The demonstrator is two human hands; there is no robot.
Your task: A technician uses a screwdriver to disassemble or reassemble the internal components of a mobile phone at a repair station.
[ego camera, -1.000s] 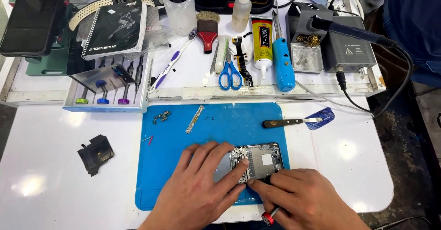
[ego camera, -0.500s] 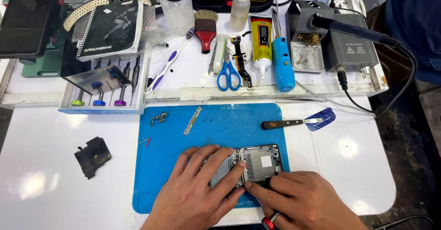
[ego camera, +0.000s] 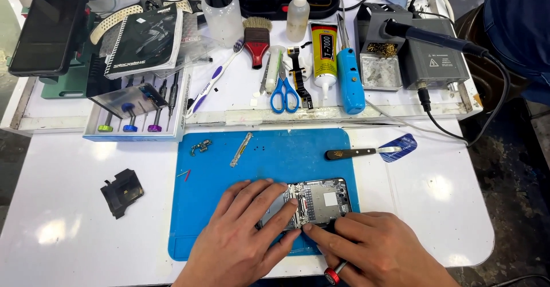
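Note:
An opened phone (ego camera: 321, 200) with its inner boards showing lies on the blue work mat (ego camera: 229, 207). My left hand (ego camera: 240, 238) rests flat on the phone's left part, fingers spread, pressing it down. My right hand (ego camera: 366, 250) sits at the phone's lower edge, fingertips touching the frame, and a red-capped screwdriver (ego camera: 333, 274) is tucked between its fingers. A small metal bracket (ego camera: 241, 149) and a tiny metal part (ego camera: 201, 146) lie at the mat's far side.
A black plastic piece (ego camera: 122, 192) lies left of the mat. A dark-handled spatula (ego camera: 355, 152) and blue pick (ego camera: 400, 147) lie to the right. Behind are a screwdriver set (ego camera: 134, 112), blue scissors (ego camera: 284, 94), glue tube (ego camera: 324, 52), brush (ego camera: 256, 36), soldering station (ego camera: 429, 57) and a dark phone (ego camera: 48, 29).
Both hands stay on the phone; the fingers shift only slightly. The camera view has drifted a little.

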